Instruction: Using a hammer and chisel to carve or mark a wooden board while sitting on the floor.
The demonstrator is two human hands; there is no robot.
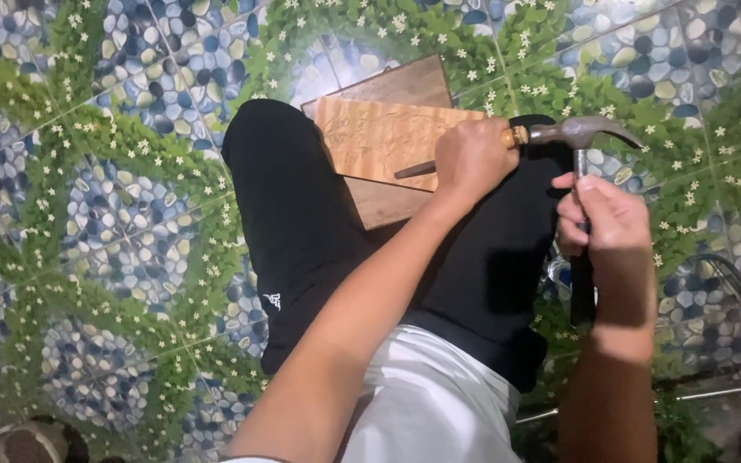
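Pebble-patterned floor tiles [113, 214] surround you; left hand [473, 159] grips the claw hammer [581, 133], right hand [606, 219] pinches a metal tool [580, 171] just beneath—a slip could strike your fingers.

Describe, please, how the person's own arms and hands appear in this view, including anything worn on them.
Both forearms are bare from elbow to wrist: no sleeves, gloves, watch or bands are visible. The left hand and right hand show no rings that can be made out. Nothing is marked on the arms. Lower down, the person wears a white top and black trousers bearing a small white emblem.
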